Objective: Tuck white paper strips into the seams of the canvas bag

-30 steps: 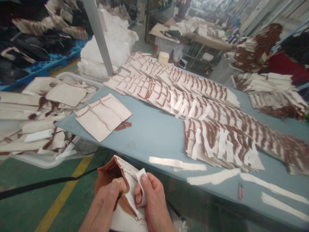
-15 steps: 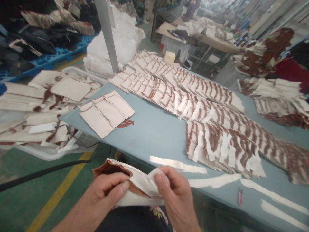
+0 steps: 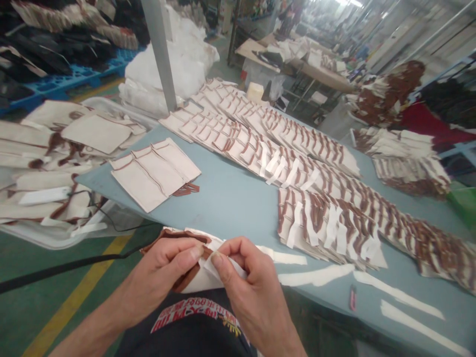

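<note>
blue table, fanned pouch rows, paper strips

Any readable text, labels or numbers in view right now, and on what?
Red and yellow print on the dark shirt: characters too blurred and cut off by the hands to read.
Cloth piece held by left hand and right hand: no text.
White strips on the table: blank.
</note>
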Demonstrator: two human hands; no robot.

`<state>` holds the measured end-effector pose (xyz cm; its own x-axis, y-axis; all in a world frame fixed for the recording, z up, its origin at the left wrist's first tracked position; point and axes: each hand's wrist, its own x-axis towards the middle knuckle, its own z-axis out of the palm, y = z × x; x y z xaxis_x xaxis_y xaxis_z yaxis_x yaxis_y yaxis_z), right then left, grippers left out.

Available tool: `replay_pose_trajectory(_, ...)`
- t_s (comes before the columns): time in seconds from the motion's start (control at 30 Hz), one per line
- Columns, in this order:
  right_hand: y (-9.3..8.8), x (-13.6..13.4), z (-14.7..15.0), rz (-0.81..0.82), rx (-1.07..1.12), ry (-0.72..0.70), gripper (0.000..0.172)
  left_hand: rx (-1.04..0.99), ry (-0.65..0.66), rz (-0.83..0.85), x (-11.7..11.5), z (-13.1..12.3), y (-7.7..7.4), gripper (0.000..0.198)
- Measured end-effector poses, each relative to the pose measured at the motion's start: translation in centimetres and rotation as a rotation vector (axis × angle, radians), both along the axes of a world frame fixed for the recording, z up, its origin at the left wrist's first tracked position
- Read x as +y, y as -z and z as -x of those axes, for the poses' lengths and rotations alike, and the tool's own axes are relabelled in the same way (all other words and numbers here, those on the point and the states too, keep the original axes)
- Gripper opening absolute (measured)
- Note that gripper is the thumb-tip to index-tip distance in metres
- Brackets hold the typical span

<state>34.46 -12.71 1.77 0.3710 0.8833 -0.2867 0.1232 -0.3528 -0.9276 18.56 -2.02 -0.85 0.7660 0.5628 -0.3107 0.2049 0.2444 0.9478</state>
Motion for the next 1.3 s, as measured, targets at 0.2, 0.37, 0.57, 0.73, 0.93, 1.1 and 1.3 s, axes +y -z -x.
replay_pose_trajectory(0.2,-0.1,1.0,0.1,-0.015,-0.043,0.04,0.026,-0.01,-0.008,-0.01,0.4,0.1,0.4,0.062)
replay_pose_trajectory(0.37,0.6,1.7,0.2,0.01,-0.054,0.043,0.027,0.034,-0.031,0.019,0.7,0.2,0.9,0.06)
replay_pose_trajectory(0.57,2.1,1.6,0.9,-0.088,-0.007,0.122,0.025,0.053,-0.043,-0.03,1.1,0.2,0.8,0.06)
replay_pose_trajectory(0.73,1.9,1.8,0.7,-0.061,-0.049,0.097,0.025,0.031,-0.049,-0.064,1.3,-0.2,0.5,0.058)
replay_pose_trajectory(0.93,2.0,2.0,0.4,-0.072,-0.226,0.048,0.028,0.059,-0.019,-0.149,1.6,-0.3,1.2,0.057)
replay_pose_trajectory(1.1,3.0,1.7,0.4,-0.222,-0.505,0.069,0.027,0.097,-0.027,-0.237,1.5,0.0,1.6,0.056)
replay_pose_trajectory(1.3,3.5,1.4,0.4,-0.322,-0.563,0.118,0.026,0.211,-0.057,-0.296,0.3,-1.3,0.0,0.038)
